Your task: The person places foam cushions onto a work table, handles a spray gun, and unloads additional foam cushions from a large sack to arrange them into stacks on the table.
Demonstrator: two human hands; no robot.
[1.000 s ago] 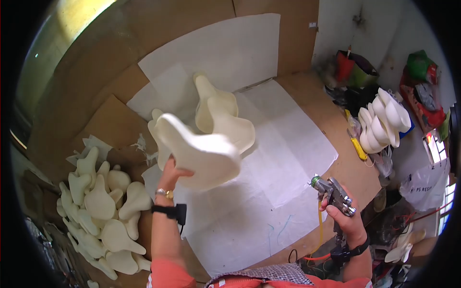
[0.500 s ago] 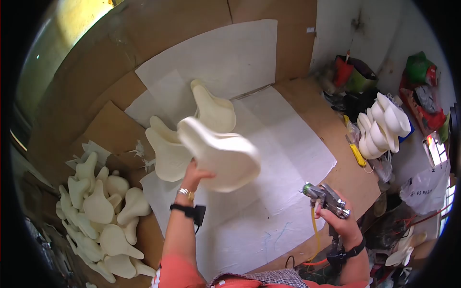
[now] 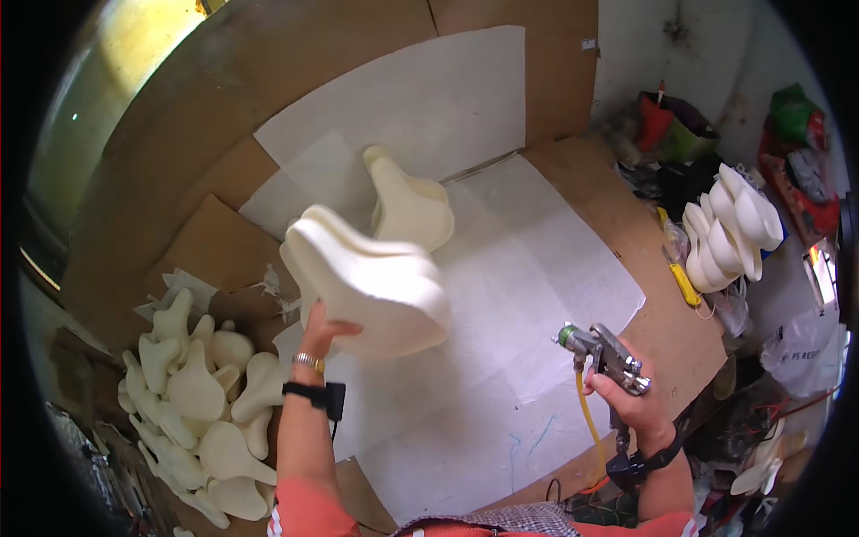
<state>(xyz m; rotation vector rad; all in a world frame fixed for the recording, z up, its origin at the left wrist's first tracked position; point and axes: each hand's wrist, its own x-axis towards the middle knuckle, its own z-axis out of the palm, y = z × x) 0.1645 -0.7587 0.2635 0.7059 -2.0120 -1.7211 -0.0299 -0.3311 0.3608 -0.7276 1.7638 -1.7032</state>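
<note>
My left hand (image 3: pixel 324 333) grips a cream, saddle-shaped foam pad (image 3: pixel 371 309) by its near left edge. The pad overlaps one or more similar pads at the left of the white paper. Whether they touch, or whether my fingers also hold a lower one, I cannot tell. Farther back, more foam pads (image 3: pixel 412 210) lean together, narrow end up. In my right hand (image 3: pixel 640 398) is a metal spray gun (image 3: pixel 608 358), its nozzle pointing left over the paper. A yellow hose (image 3: pixel 591 430) hangs from it.
White paper (image 3: pixel 528 286) covers the cardboard base and part of the curved back wall. A heap of foam pads (image 3: pixel 197 394) lies at the left. On the right are stacked pads (image 3: pixel 729 228), a yellow cutter knife (image 3: pixel 684 285), bags and clutter.
My left hand has carried the foam pad left, from above the paper's middle to over the pads at the left. My right hand keeps the spray gun in nearly the same place.
</note>
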